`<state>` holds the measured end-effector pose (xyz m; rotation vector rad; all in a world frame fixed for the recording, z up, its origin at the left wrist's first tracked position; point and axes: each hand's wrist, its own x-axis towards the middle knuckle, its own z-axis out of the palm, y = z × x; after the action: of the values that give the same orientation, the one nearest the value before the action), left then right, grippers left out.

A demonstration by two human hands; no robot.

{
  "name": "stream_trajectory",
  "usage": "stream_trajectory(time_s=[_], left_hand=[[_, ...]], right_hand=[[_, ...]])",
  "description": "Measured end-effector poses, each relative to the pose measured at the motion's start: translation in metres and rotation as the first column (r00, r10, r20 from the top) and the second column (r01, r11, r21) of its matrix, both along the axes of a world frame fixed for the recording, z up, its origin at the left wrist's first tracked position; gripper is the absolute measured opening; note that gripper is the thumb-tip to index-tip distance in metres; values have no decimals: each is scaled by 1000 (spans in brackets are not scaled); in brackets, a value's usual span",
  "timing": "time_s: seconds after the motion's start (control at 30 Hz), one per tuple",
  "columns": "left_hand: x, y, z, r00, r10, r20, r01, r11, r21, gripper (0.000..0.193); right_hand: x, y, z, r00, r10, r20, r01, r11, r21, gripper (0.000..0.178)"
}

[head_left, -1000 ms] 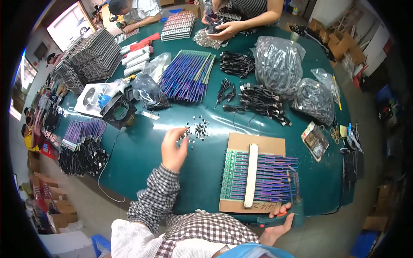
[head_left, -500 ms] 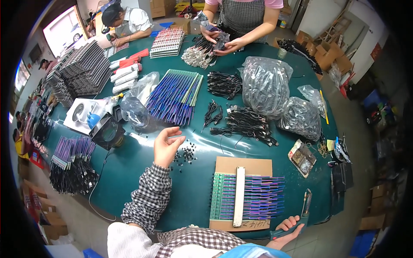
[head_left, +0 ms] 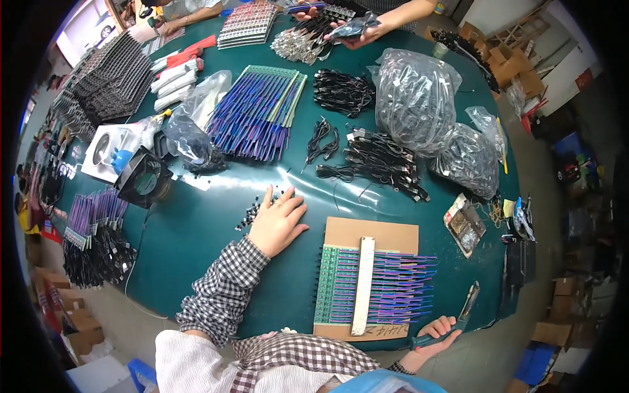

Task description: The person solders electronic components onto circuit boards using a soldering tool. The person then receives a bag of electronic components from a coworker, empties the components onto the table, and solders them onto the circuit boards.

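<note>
My left hand (head_left: 279, 223) lies palm down with fingers spread on a scatter of small black parts (head_left: 249, 215); whether it pinches one is hidden under the fingers. In my right hand (head_left: 438, 333), at the table's near right edge, is a soldering iron (head_left: 469, 302) with a green handle, its tip pointing up and away. Between the hands a cardboard sheet (head_left: 370, 230) carries a row of green circuit boards (head_left: 325, 281) with blue and purple wires (head_left: 409, 298) stretching right. A long whitish bar (head_left: 362, 288) lies across the wires.
Bundles of black cables (head_left: 383, 164) and bulging plastic bags (head_left: 416, 98) stand beyond the cardboard. A black fan (head_left: 145, 178) and wired boards (head_left: 252, 111) are at left and centre. An open tray (head_left: 465, 226) lies right. A co-worker's hands (head_left: 357, 31) hold a dark bundle opposite.
My left hand has come down from above the table onto the small black parts, its fingers spreading. My right hand still holds the soldering iron. The view has shifted slightly.
</note>
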<state>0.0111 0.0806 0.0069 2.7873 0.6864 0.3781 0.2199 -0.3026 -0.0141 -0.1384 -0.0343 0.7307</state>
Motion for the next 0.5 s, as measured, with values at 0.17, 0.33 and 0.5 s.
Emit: stream_trajectory(time_s=[0.17, 0.33, 0.5], left_hand=[[-2, 1, 12, 977, 106, 182, -86, 990, -116, 34], [-4, 20, 23, 817, 346, 461, -158, 903, -399, 30], [2, 41, 19, 627, 632, 455, 136, 487, -863, 31]], right_hand=[[1, -1, 2, 1000, -20, 13, 20, 999, -38, 27], [-1, -8, 1, 1000, -20, 5, 20, 1000, -22, 29], [2, -22, -9, 1000, 4, 21, -1, 992, -124, 30]])
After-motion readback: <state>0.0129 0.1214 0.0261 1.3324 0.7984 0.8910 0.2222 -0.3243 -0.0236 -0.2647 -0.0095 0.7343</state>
